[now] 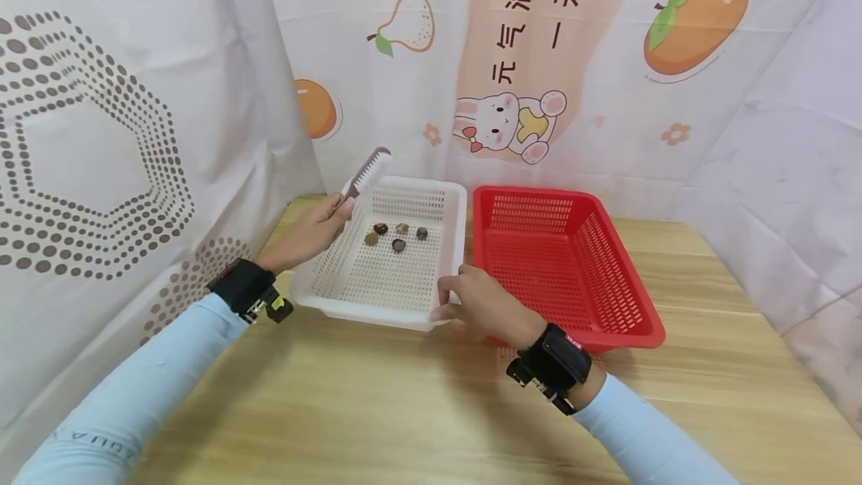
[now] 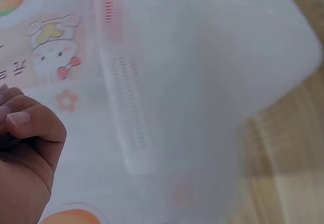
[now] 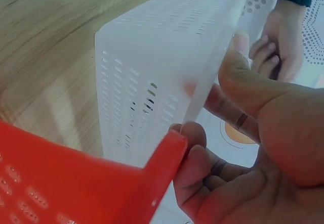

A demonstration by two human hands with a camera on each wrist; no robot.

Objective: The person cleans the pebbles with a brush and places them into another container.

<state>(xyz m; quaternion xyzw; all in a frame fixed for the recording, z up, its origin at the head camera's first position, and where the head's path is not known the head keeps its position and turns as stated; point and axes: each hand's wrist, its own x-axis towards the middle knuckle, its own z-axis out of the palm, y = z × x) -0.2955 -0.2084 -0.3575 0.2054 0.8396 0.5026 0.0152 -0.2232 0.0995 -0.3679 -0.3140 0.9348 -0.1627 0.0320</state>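
My left hand (image 1: 322, 229) grips the handle of a brush (image 1: 369, 172) with a brownish back and white bristles. The brush points up and away, over the far left corner of a white perforated plastic basket (image 1: 377, 313). In the left wrist view, curled fingers (image 2: 35, 123) wrap round a dark handle that is mostly hidden. Several small brown and dark shell-like pieces (image 1: 399, 245) lie on the basket floor. At the basket's near right corner, my right hand (image 1: 486, 304) pinches the rim; in the right wrist view the thumb (image 3: 243, 70) is on one side of it, fingers on the other.
A red perforated basket (image 1: 629, 283) stands right beside the white one, its rim close to my right hand's curled fingers in the right wrist view. Both are on a wooden table (image 1: 377, 403). A printed white curtain (image 1: 411, 118) hangs behind and along the left.
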